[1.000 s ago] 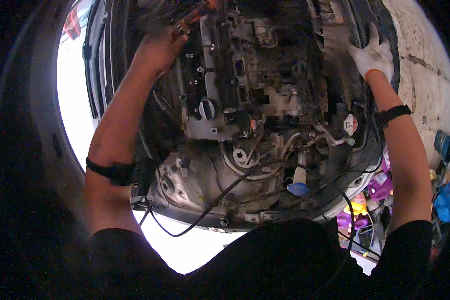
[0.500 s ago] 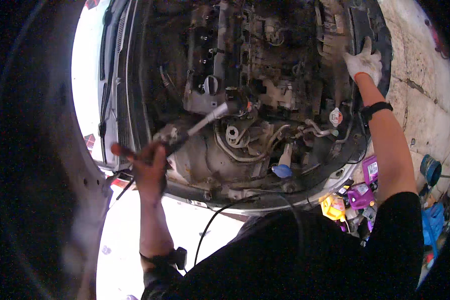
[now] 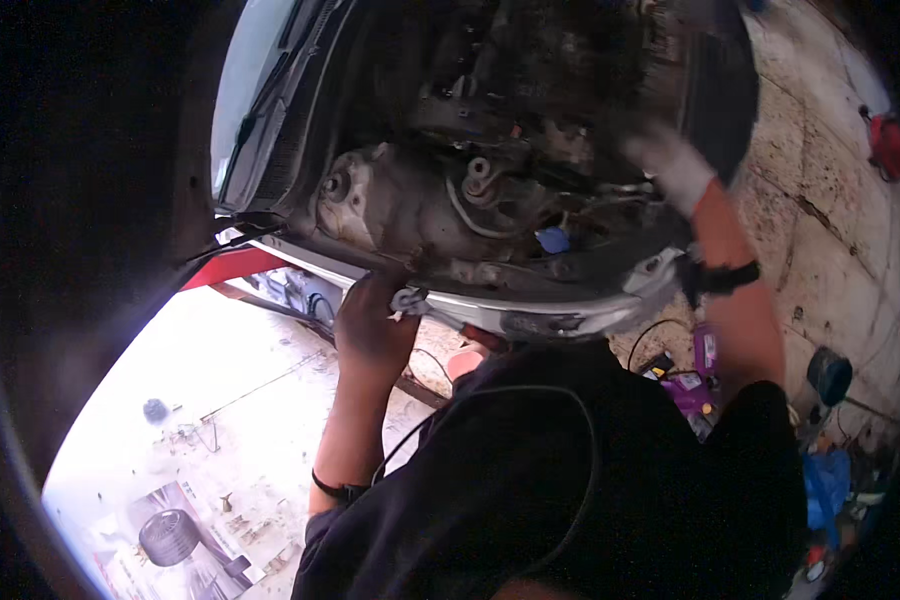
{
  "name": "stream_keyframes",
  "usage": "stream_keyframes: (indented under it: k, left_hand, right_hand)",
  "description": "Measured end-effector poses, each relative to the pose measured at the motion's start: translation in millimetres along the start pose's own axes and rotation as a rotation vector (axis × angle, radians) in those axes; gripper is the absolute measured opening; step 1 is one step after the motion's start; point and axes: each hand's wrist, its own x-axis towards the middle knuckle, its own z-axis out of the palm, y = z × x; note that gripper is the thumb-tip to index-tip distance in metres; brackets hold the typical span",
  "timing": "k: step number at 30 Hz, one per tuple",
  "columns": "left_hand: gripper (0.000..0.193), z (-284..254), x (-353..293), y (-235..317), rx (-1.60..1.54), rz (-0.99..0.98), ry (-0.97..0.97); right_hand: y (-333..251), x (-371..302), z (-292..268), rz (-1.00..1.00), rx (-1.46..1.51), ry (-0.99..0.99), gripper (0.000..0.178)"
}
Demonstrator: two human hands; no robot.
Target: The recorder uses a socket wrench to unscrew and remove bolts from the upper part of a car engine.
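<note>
My left hand [image 3: 373,325], dark with grime, is closed round the metal head end of a ratchet [image 3: 440,318] at the near fender edge. The tool's red-brown handle points right, toward my body. My right hand [image 3: 670,172], in a whitish glove, is smeared by motion over the right side of the engine bay, and its fingers cannot be made out. Between the hands lie a rounded metal strut tower [image 3: 365,205], a pulley-like round part [image 3: 480,168] and a blue reservoir cap [image 3: 552,239]. The upper engine [image 3: 510,85] is dark and blurred.
The raised hood [image 3: 90,200] fills the left side. A headlight [image 3: 655,270] sits at the bay's right corner. Purple bottles [image 3: 690,390], a dark bucket [image 3: 830,375] and a blue bag [image 3: 827,480] stand on the floor at right. A red object [image 3: 890,148] lies farther off.
The view has shifted and turned. My left hand has come from over the bay to the fender edge, the tool's red end now pointing right. My right hand has left the front edge and moved inward.
</note>
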Motion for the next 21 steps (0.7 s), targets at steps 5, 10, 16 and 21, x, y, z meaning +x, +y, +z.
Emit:
stream_keyframes:
  k: [5,10,16,21]
  left_hand:
    - [0.051,25,3,54,0.129,0.284,-0.231]
    - [0.058,46,0,81,-0.303,0.460,-0.221]
    - [0.035,65,-12,63,-0.249,0.503,-0.190]
    - [0.029,62,-36,48,-0.322,0.300,-0.411]
  right_hand:
    - [-112,-103,139,-0.164,0.001,-0.653,0.075]
    - [-111,-153,147,-0.105,0.044,-0.234,0.073]
    - [-74,-194,114,0.190,0.527,0.000,0.042]
    - [-54,-200,114,0.179,0.342,0.077,0.047]
